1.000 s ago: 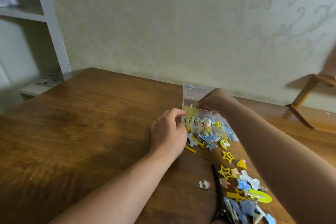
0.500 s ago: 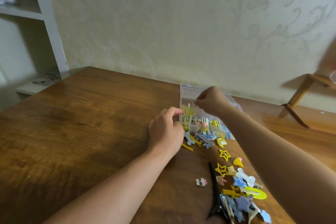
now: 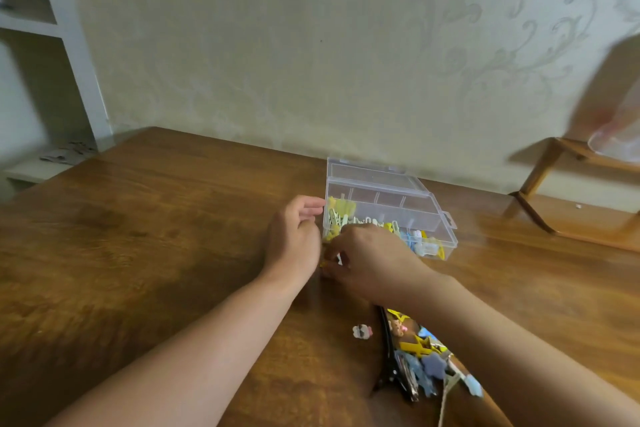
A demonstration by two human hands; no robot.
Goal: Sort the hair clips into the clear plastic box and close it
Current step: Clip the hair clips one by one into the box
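The clear plastic box [image 3: 388, 199] lies open on the wooden table [image 3: 138, 236], its lid [image 3: 367, 172] folded back toward the wall. Yellow, white and blue hair clips [image 3: 420, 241] fill the front compartments; the back ones are bare. My left hand [image 3: 294, 236] holds the box's front left corner, thumb on its edge. My right hand [image 3: 370, 260] is down on the table just in front of the box, fingers pinched on a small hair clip; a yellow and a white bit show between the fingers. Loose clips [image 3: 422, 354] lie heaped under my right forearm.
A long black clip [image 3: 388, 347] lies beside the heap, and a small white and pink clip [image 3: 362, 331] sits alone to its left. A white shelf unit [image 3: 69, 62] stands at the far left. A wooden stand [image 3: 554, 184] is at the right by the wall.
My right hand has come down from over the box's back compartments to the table in front of it and closed on a clip. My left hand has stayed at the box's corner.
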